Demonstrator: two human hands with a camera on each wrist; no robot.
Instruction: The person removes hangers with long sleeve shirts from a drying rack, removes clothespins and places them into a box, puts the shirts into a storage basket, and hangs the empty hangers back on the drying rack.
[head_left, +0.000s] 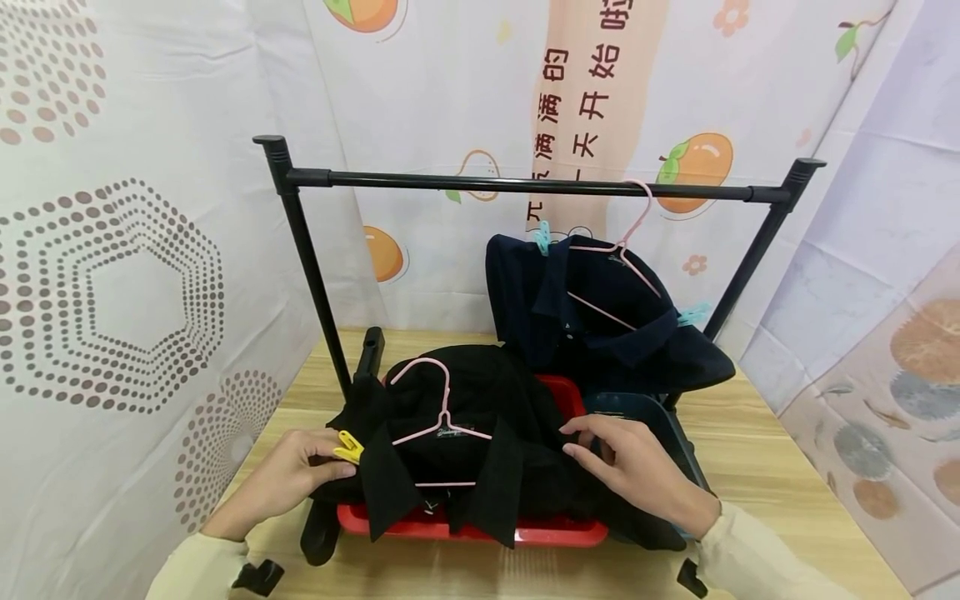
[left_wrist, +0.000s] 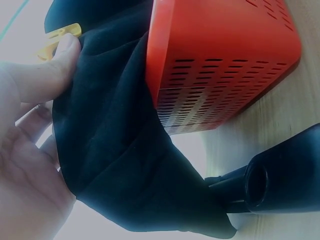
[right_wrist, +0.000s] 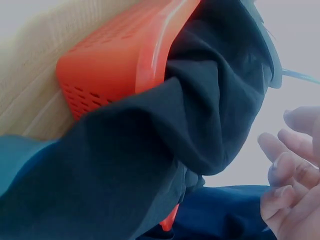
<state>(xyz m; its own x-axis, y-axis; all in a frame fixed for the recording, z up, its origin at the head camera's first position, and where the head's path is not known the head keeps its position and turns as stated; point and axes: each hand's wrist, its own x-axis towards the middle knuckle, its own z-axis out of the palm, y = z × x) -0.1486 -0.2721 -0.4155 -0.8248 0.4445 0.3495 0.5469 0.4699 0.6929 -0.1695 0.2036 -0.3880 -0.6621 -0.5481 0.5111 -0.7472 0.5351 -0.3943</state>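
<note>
A black collared shirt (head_left: 480,367) lies over a red basket (head_left: 562,533), with a pink hanger (head_left: 444,417) inside its collar. At the shirt's left shoulder, my left hand (head_left: 296,471) pinches a yellow clothespin (head_left: 348,447). In the left wrist view the thumb lies against the clothespin (left_wrist: 62,37), and other fingers are partly hidden behind the black cloth (left_wrist: 115,130). My right hand (head_left: 633,467) hovers over the shirt's right side with loosely bent fingers. The right wrist view shows this hand (right_wrist: 295,175) apart from the cloth, holding nothing.
A black garment rack (head_left: 465,182) stands around the baskets. From its bar hangs a dark navy shirt (head_left: 600,308) on a pink hanger (head_left: 637,218), with light blue clothespins (head_left: 543,237) at its shoulders. A dark blue basket (head_left: 675,442) stands right of the red one on a wooden table (head_left: 757,467).
</note>
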